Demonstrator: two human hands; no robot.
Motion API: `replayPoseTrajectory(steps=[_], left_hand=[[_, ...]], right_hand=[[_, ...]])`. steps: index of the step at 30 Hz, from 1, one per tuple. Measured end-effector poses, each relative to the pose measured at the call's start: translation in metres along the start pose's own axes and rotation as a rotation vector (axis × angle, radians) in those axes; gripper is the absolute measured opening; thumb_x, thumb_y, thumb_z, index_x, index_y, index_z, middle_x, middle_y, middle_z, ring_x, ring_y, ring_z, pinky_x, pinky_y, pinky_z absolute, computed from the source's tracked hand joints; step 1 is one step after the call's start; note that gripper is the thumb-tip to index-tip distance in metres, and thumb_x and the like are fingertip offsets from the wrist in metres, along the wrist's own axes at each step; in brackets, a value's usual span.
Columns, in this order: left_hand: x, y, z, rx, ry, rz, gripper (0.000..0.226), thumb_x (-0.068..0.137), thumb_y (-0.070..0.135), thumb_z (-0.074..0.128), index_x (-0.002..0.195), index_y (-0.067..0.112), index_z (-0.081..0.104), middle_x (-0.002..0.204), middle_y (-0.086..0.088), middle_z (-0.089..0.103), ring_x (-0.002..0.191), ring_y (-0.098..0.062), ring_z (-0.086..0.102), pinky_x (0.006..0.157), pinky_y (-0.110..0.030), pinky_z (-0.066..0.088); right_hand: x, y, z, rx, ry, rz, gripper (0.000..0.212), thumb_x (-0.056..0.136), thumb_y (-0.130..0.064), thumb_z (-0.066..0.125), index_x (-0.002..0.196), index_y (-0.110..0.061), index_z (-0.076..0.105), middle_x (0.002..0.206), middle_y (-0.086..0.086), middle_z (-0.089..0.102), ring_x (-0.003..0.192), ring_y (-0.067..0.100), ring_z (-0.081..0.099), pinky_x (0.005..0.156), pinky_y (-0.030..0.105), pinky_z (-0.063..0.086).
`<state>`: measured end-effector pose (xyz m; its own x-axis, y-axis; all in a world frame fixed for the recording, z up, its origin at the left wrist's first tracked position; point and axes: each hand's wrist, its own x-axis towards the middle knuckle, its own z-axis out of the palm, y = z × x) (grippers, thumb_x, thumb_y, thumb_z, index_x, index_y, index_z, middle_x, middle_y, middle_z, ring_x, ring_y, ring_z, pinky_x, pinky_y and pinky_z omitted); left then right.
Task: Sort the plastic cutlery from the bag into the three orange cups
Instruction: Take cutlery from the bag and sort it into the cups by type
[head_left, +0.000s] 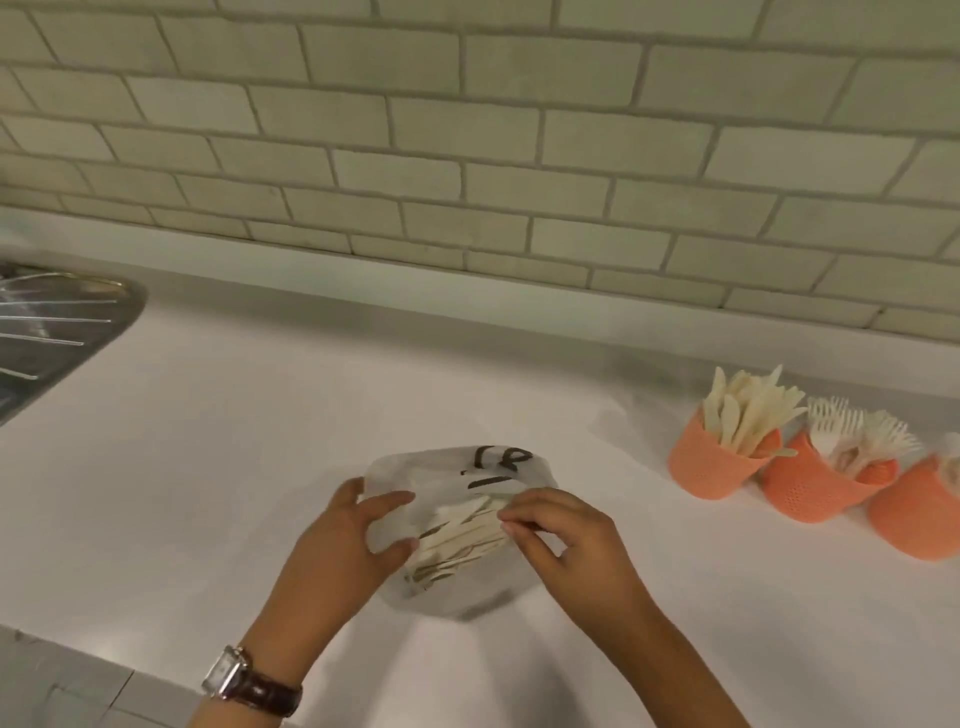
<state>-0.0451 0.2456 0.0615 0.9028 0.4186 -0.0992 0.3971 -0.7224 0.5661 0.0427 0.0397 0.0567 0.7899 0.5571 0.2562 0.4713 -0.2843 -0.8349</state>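
Keep the clear plastic bag with black marker writing (457, 467) pinned and its mouth spread, so one piece of the cream plastic cutlery (462, 530) slides out alone. The left hand (348, 540) grips the bag's left edge with curled fingers and the right hand (561, 535) pinches its right edge. The three orange textured cups (810, 488) stand well to the bag's right

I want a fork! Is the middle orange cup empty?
No, the middle orange cup holds a bunch of white forks.

kitchen | white counter (218, 467) | tiled backsplash (467, 156) | steel sink (47, 332)
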Motion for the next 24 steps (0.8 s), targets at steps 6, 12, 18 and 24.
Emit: replayPoseTrajectory(steps=[6,12,18,24], left_hand=[[-0.017,-0.008,0.008,-0.159,-0.115,0.087,0.082,0.070,0.007,0.070,0.136,0.035,0.032,0.131,0.025,0.016,0.104,0.003,0.039,0.071,0.000,0.037],[-0.026,-0.007,0.005,-0.231,-0.109,0.098,0.086,0.068,0.007,0.071,0.136,0.032,0.025,0.128,0.025,0.016,0.103,0.001,0.039,0.068,0.003,0.039],[-0.018,-0.006,0.001,-0.300,-0.084,0.106,0.092,0.068,0.002,0.070,0.142,0.030,0.023,0.132,0.024,0.018,0.115,0.004,0.029,0.072,0.011,0.028],[-0.017,-0.010,0.001,-0.341,-0.067,0.112,0.090,0.068,0.002,0.069,0.141,0.031,0.026,0.132,0.025,0.022,0.119,0.002,0.036,0.080,0.004,0.031]], right_hand=[[0.019,-0.001,0.010,-0.516,-0.454,0.198,0.069,0.080,-0.024,0.069,0.141,-0.028,0.036,0.139,-0.009,0.046,0.123,0.010,0.048,0.092,0.012,0.036],[0.022,-0.010,0.020,-0.638,-0.547,0.218,0.086,0.079,-0.019,0.070,0.148,-0.019,0.018,0.148,0.000,0.033,0.135,0.017,0.034,0.107,0.025,0.031],[0.050,0.029,0.058,-0.814,-0.692,-0.020,0.047,0.075,0.007,0.057,0.119,-0.007,0.052,0.121,0.009,0.052,0.113,0.027,0.050,0.089,0.039,0.046],[0.065,0.041,0.072,-0.964,-0.749,-0.056,0.039,0.071,0.010,0.061,0.108,-0.001,0.055,0.116,0.016,0.051,0.107,0.032,0.051,0.084,0.037,0.042]])
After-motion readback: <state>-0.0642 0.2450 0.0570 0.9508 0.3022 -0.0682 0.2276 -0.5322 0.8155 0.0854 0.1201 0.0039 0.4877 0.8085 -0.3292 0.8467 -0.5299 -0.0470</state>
